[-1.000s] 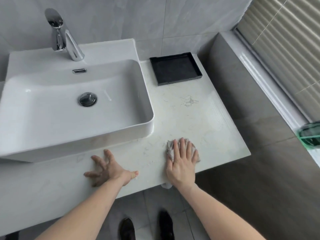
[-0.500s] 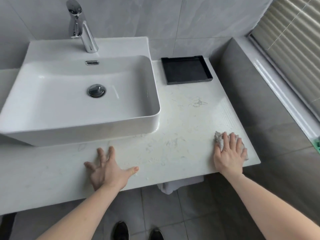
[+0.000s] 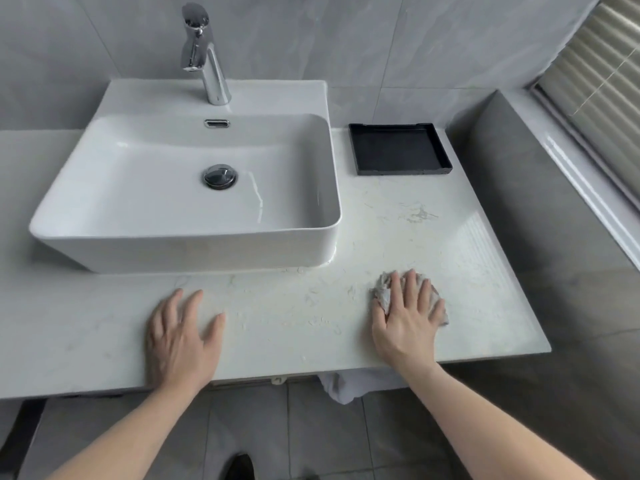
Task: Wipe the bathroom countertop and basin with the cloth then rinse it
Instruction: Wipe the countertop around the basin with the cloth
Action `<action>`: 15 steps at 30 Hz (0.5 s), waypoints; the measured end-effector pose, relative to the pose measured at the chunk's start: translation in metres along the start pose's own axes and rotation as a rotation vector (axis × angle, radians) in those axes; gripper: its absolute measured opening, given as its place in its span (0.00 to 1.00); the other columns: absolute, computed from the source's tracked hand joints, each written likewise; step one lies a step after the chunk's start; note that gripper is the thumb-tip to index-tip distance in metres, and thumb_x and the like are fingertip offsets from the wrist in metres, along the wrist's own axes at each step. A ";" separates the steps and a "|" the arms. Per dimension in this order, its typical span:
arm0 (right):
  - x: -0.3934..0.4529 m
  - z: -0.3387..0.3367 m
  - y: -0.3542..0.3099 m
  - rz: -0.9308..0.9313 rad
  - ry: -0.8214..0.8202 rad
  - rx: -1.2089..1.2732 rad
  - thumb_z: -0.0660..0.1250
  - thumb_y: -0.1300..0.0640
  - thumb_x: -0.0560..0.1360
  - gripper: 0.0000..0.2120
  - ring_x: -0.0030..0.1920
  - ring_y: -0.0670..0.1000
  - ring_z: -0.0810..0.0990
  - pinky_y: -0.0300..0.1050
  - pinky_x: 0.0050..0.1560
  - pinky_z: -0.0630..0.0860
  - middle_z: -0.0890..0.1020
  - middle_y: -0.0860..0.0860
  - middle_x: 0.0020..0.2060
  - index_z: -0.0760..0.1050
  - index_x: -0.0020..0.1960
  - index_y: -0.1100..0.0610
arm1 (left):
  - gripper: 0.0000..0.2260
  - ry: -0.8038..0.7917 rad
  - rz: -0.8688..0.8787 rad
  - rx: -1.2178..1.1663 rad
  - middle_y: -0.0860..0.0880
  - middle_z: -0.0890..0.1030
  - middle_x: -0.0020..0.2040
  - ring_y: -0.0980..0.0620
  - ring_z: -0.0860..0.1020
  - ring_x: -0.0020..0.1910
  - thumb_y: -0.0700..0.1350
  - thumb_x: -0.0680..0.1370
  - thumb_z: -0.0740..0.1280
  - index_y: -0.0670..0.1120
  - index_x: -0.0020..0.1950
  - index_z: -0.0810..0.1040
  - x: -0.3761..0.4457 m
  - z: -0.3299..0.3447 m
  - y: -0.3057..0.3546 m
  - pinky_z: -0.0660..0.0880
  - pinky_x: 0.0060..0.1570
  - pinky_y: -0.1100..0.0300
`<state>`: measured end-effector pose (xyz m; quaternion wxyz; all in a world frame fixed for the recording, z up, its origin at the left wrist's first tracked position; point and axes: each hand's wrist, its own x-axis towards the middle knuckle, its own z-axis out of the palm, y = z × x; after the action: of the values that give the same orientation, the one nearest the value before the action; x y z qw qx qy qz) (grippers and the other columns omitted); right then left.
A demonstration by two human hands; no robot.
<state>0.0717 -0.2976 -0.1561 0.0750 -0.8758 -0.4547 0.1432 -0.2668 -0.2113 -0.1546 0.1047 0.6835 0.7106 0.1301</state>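
Right hand wiping the countertop with a cloth

The right hand (image 3: pixel 407 322) presses a grey cloth (image 3: pixel 383 293) flat, fingers straight and slightly spread, on the countertop (image 3: pixel 398 237) right of the basin (image 3: pixel 304 252); the left hand (image 3: pixel 181 337) rests flat, fingers apart.

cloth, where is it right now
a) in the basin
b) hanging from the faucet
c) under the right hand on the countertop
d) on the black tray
c: the cloth lies bunched under the flat right hand on the countertop, to the right of the basin.
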 end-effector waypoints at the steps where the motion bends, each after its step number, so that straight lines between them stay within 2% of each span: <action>1: -0.004 0.006 -0.018 -0.067 -0.008 0.016 0.41 0.38 0.83 0.32 0.81 0.56 0.31 0.63 0.79 0.33 0.36 0.50 0.82 0.37 0.83 0.47 | 0.29 0.010 0.004 0.033 0.47 0.64 0.78 0.41 0.60 0.77 0.64 0.76 0.55 0.52 0.73 0.71 -0.002 0.002 0.000 0.60 0.75 0.43; 4: -0.016 0.026 -0.064 -0.248 -0.044 0.005 0.43 0.39 0.83 0.32 0.80 0.55 0.30 0.62 0.79 0.34 0.35 0.50 0.82 0.37 0.83 0.47 | 0.28 0.023 -0.006 0.049 0.49 0.63 0.79 0.44 0.58 0.78 0.63 0.76 0.56 0.54 0.74 0.68 -0.004 0.007 0.000 0.59 0.76 0.45; 6: -0.023 0.034 -0.079 -0.325 -0.066 0.002 0.45 0.39 0.82 0.33 0.81 0.54 0.31 0.60 0.80 0.34 0.38 0.50 0.82 0.41 0.84 0.48 | 0.28 0.017 -0.010 0.061 0.50 0.63 0.79 0.45 0.58 0.78 0.63 0.76 0.56 0.54 0.74 0.68 -0.003 0.008 -0.003 0.59 0.76 0.45; 10: -0.012 0.028 -0.060 -0.435 -0.094 -0.014 0.46 0.38 0.83 0.32 0.82 0.52 0.34 0.58 0.80 0.36 0.40 0.47 0.83 0.42 0.84 0.45 | 0.28 0.026 -0.011 0.056 0.50 0.64 0.78 0.46 0.58 0.78 0.61 0.76 0.57 0.54 0.74 0.70 -0.003 0.009 -0.004 0.59 0.76 0.45; 12: 0.006 0.017 -0.033 -0.392 -0.083 -0.037 0.45 0.37 0.83 0.32 0.81 0.52 0.33 0.58 0.81 0.36 0.38 0.47 0.82 0.40 0.83 0.43 | 0.28 0.027 -0.013 0.054 0.51 0.64 0.79 0.46 0.58 0.78 0.61 0.76 0.57 0.55 0.74 0.70 -0.003 0.010 -0.005 0.59 0.76 0.45; 15: 0.040 -0.006 0.009 -0.210 -0.049 -0.062 0.40 0.35 0.83 0.32 0.81 0.53 0.33 0.59 0.80 0.35 0.36 0.47 0.82 0.36 0.82 0.43 | 0.28 0.030 -0.007 0.059 0.51 0.64 0.79 0.47 0.58 0.78 0.61 0.76 0.56 0.55 0.74 0.69 -0.003 0.010 -0.004 0.58 0.76 0.45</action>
<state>0.1030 -0.2700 -0.1600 0.0514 -0.8214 -0.5501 0.1417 -0.2673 -0.2144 -0.1657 0.0744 0.6818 0.7180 0.1191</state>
